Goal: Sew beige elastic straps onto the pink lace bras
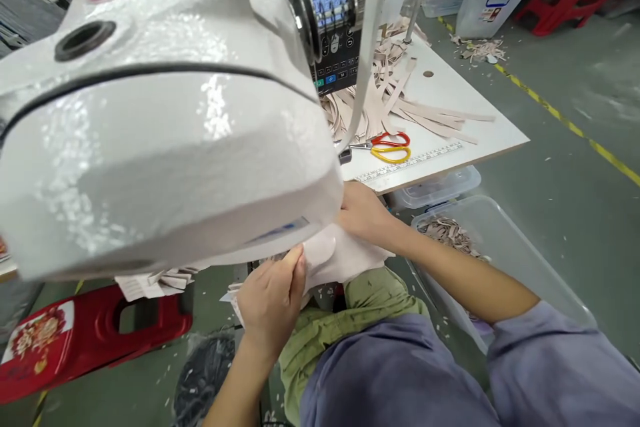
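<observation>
A white sewing machine (170, 167) fills the upper left and hides its needle area from me. Just below its head, my left hand (274, 293) pinches the edge of a pale pink fabric piece (345, 257) between thumb and fingers. My right hand (367, 213) lies on the same fabric close to the machine, its fingertips hidden behind the head. The fabric hangs over the table's front edge above my lap.
Scissors (391, 148) with red and yellow handles lie by a ruler (410, 165) on the white table (480, 127). Beige fabric strips (390, 93) are heaped behind. A plastic bin (520, 247) holds scraps at right; a red stool (100, 327) stands at left.
</observation>
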{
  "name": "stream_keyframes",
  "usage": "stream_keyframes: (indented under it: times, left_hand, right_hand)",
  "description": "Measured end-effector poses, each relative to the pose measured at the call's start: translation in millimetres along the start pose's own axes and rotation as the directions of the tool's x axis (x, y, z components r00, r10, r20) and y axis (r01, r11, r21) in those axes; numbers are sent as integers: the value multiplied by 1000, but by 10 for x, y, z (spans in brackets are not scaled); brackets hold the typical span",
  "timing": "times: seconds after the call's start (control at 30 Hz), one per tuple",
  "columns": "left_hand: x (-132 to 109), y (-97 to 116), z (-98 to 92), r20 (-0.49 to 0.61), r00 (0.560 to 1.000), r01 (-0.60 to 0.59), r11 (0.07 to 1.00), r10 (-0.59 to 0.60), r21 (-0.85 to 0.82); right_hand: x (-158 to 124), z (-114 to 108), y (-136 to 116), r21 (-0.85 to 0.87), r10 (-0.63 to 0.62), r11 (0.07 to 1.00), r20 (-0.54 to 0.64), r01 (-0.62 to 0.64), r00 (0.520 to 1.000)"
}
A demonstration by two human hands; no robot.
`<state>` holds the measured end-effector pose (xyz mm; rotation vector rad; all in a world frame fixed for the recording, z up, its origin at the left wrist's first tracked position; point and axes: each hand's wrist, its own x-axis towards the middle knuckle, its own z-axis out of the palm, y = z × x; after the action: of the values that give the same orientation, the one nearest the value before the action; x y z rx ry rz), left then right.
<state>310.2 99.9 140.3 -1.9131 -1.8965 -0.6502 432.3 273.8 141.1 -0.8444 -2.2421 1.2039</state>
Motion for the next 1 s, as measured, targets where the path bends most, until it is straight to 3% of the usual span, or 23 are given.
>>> stream_keyframes:
  times: [0.67, 0.87, 1.0]
  left_hand:
    - [101, 79, 48, 6, 999, -42, 997, 42, -64]
    - [-17, 62, 124, 98, 995, 24, 996, -15, -86]
    - [0, 54, 67, 93, 993, 85, 988, -73, -129]
  right_hand:
    - [-28, -115, 51, 25, 1, 1000, -6, 0, 1000]
    - [-25, -124, 148, -17, -14, 1000, -29, 14, 999]
    - [-32, -83, 103, -16, -6, 1000, -43, 6, 999]
